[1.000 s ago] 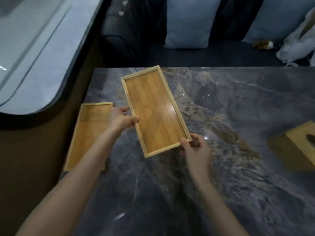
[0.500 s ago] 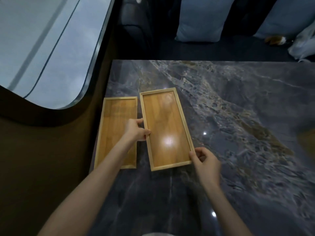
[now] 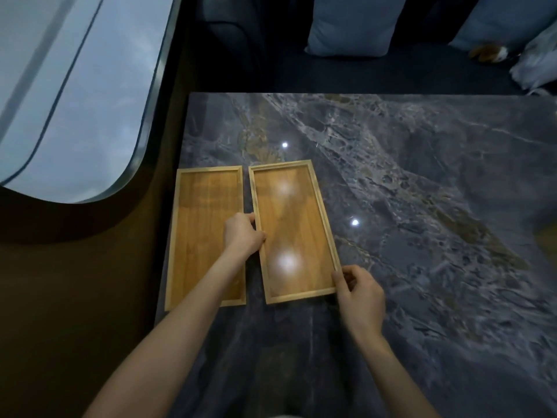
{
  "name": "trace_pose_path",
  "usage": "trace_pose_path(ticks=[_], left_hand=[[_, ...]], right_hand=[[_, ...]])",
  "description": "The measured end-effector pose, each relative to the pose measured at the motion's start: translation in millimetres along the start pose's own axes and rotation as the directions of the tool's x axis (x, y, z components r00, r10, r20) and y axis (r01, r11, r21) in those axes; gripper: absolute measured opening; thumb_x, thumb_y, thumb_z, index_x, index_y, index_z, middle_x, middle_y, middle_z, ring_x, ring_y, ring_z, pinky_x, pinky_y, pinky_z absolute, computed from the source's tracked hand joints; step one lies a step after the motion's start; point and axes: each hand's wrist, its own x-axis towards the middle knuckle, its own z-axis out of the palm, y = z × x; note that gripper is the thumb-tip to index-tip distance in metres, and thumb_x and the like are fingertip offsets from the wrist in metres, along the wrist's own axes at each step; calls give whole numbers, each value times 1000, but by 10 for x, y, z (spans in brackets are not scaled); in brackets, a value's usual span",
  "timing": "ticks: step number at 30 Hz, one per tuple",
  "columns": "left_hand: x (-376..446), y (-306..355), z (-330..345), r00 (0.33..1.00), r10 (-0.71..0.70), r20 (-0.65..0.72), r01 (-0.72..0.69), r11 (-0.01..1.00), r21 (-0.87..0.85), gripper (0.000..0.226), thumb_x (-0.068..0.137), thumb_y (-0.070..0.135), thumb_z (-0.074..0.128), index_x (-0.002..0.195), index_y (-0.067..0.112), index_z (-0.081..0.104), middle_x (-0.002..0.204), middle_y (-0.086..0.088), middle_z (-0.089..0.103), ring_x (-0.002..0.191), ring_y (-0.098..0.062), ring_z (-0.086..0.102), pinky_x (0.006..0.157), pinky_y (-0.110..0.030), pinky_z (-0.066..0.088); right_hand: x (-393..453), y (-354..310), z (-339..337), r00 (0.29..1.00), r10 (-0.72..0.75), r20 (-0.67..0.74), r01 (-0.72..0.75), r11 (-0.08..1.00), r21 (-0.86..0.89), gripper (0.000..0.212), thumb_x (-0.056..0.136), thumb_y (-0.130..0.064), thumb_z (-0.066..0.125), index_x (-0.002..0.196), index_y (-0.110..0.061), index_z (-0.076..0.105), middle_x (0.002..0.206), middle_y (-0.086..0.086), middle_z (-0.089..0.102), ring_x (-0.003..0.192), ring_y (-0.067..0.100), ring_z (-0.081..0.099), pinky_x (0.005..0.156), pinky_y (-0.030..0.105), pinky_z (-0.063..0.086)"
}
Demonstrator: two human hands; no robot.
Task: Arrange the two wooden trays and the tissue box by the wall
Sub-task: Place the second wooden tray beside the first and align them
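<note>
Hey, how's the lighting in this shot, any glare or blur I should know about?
Head view: dim overall. Two bright light reflections wash out the right tray's floor, and two small glints sit on the glossy marble table. The left tray is free of glare. The right hand looks slightly motion-blurred, and the window frame bows from wide-angle distortion.

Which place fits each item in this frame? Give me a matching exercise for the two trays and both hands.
Items:
1. wall-side tray
2. second tray
3. left hand
4. right hand

Places:
A. at the second tray's near right corner
B. along the table's left edge
C. on the second tray's left rim
D. lying flat to the right of the other tray

Pairs: 1-B, 2-D, 3-C, 4-A
</note>
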Motion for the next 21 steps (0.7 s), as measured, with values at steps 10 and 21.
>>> trace_pose_path(ticks=[10, 21], left_hand=[[12, -72, 104, 985, 105, -140, -67, 965, 252, 19, 84, 14, 62, 99, 2, 65, 98, -15, 68, 85, -26, 68, 75, -39, 60], [-81, -110, 243, 956, 240, -168, -134, 868, 478, 13, 89, 0, 50, 94, 1, 62, 87, -16, 66, 78, -27, 65, 70, -39, 59]], right_hand=[[-39, 1, 125, 1000, 15, 12, -14, 1000, -24, 17, 88, -27, 59, 90, -12, 66, 80, -4, 57, 75, 15, 54, 71, 31, 47], [-30, 51, 193, 1000, 12, 6, -12, 1000, -27, 19, 87, -23, 60, 93, -7, 69, 86, 7, 65, 75, 15, 51, 71, 29, 42]])
